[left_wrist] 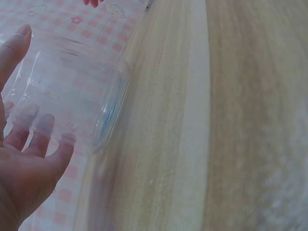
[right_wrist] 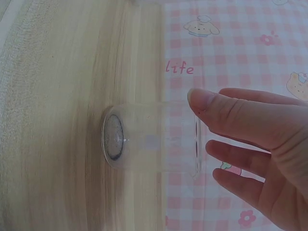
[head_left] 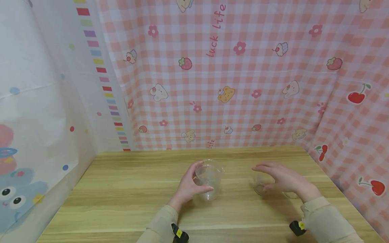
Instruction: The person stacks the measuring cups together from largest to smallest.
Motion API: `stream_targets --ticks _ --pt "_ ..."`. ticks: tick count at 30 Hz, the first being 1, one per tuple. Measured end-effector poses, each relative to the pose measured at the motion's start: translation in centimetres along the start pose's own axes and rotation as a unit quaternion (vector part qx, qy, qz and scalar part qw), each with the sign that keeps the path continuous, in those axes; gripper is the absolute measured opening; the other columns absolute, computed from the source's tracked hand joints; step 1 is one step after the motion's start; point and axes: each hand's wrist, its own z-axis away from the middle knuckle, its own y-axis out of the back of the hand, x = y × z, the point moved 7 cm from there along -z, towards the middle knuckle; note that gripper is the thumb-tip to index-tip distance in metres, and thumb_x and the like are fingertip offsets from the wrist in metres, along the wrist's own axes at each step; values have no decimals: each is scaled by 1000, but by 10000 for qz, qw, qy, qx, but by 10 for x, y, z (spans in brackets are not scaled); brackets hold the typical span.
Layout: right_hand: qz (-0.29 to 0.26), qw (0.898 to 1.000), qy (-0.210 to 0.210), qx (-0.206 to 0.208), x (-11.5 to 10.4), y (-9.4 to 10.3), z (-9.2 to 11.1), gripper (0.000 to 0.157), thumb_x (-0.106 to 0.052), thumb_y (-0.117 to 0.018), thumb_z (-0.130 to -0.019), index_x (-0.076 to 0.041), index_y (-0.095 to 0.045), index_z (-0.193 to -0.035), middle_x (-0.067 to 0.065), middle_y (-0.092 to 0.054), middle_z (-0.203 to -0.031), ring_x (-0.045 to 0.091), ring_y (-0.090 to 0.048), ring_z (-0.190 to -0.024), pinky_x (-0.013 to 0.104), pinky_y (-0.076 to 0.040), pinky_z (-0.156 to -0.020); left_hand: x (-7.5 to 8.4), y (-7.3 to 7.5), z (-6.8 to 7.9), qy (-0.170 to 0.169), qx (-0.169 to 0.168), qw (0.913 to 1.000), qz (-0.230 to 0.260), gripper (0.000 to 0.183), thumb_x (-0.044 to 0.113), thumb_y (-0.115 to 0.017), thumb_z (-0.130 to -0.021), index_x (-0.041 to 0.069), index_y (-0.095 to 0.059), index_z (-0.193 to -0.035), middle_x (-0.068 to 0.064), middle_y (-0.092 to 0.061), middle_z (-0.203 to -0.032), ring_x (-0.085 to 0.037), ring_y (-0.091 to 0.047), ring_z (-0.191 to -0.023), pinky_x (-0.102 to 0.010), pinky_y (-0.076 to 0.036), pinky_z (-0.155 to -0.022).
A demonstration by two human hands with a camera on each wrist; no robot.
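My left hand [head_left: 189, 185] curls round a clear plastic cup [head_left: 216, 179] with its mouth up, thumb across the near side. In the left wrist view the fingers [left_wrist: 38, 139] show behind the see-through wall of the cup [left_wrist: 72, 91]. To the right, my right hand [head_left: 282, 177] hovers with loosely bent fingers beside a clear glass [head_left: 258, 185]. That glass [right_wrist: 144, 137] stands upright on the table in the right wrist view, and the right thumb [right_wrist: 207, 103] lies right at its rim. The other right fingers [right_wrist: 240, 159] spread apart past the rim.
Another clear round base [head_left: 290, 194] shows partly from under the right hand. Both hands work over a wood-grain table [head_left: 121, 195]. Pink checked cloth [head_left: 212, 81] hangs behind it, more cloth on the right, and a white printed sheet [head_left: 54, 111] on the left.
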Motion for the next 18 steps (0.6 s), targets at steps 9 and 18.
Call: stream_targets --ticks 9,18 --pt "-2 10000 85 -27 -2 0 -2 64 -15 -87 -74 -6 -61 -132 16 -60 -129 40 -57 -116 57 -48 -94 1 0 0 -7 4 10000 25 91 5 -89 -70 3 -40 -146 -20 -45 -144 -41 -44 -132 -53 -39 -108" --pt "-3 9997 -135 -185 -2 -1 -3 60 -14 -86 -76 -7 -62 -131 15 -60 -128 39 -57 -116 57 -48 -95 1 0 0 -3 2 10000 33 91 4 -89 -70 3 -39 -147 -20 -45 -145 -42 -44 -132 -53 -40 -107"
